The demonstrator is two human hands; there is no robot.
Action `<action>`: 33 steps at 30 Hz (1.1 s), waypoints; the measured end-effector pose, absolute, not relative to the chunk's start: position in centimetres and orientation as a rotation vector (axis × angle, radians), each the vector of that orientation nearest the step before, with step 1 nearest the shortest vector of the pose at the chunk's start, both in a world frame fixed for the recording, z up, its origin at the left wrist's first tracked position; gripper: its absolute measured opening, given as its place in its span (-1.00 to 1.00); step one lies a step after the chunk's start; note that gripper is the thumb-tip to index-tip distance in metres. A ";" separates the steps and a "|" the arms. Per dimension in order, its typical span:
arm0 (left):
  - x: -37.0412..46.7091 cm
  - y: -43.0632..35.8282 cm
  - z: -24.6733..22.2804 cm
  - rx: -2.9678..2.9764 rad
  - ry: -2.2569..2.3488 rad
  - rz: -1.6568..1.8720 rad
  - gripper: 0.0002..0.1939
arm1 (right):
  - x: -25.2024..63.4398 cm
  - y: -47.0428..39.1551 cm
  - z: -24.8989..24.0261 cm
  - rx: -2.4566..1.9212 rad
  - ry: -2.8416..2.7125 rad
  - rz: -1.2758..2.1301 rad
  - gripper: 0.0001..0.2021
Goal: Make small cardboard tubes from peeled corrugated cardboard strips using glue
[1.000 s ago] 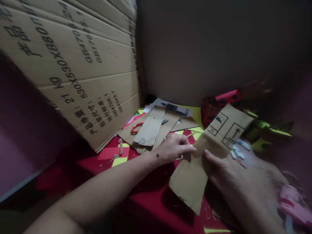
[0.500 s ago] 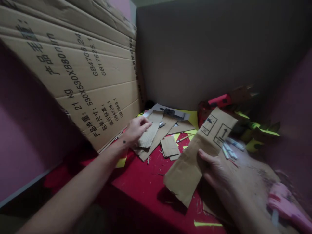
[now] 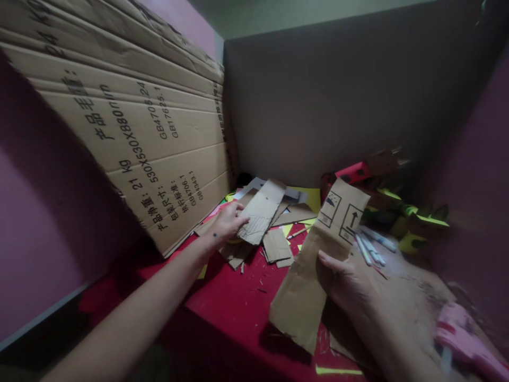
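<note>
My right hand grips a long brown cardboard strip with printed arrow and umbrella marks at its upper end; the thumb lies on its face. At the centre, my left hand is closed at the left edge of a lighter, ridged cardboard piece, which is tilted over the pile. Small cardboard squares lie just right of that piece on the red cloth. Further cardboard offcuts are below my left hand.
A large printed cardboard sheet leans at the left. Yellow paper and a brush lie behind the squares. Markers, a pink glue gun and red and yellow-green craft pieces are on the right.
My left hand has taken hold of the ridged cardboard piece and shifted it up and to the right. The strip in my right hand has moved slightly. The camera view has tilted up.
</note>
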State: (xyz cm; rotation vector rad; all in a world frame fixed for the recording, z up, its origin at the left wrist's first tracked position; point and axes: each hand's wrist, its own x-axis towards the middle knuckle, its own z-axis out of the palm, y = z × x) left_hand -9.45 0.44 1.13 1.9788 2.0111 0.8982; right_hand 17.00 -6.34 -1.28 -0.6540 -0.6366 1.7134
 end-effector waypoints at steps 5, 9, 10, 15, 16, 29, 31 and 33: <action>-10.1 1.7 1.4 2.082 2.054 0.779 -0.66 | 17.1 -6.4 -1.6 -0.658 -0.647 1.758 -0.67; -12.5 2.0 2.2 2.209 2.049 0.503 -0.63 | 17.0 -6.7 -1.0 -0.673 -0.609 1.830 -0.74; -12.9 2.0 2.2 2.231 2.023 0.434 -0.65 | 17.0 -6.8 -0.8 -0.674 -0.594 1.837 -0.75; -12.8 2.1 1.7 2.289 1.904 0.261 -0.63 | 16.8 -7.2 -0.4 -0.648 -0.571 1.853 -0.79; -12.7 2.1 1.7 2.286 1.902 0.248 -0.59 | 16.8 -7.2 -0.4 -0.647 -0.563 1.842 -0.78; -13.9 -2.3 4.1 2.042 2.395 0.246 -0.47 | 16.6 -7.0 -0.7 -0.620 -0.483 1.663 -0.72; -13.4 -4.4 4.3 2.067 2.201 0.463 -0.53 | 16.6 -7.1 -0.5 -0.614 -0.468 1.641 -0.70; -12.4 -6.7 3.5 2.017 1.736 0.674 -0.63 | 16.6 -7.1 -0.2 -0.599 -0.460 1.624 -0.67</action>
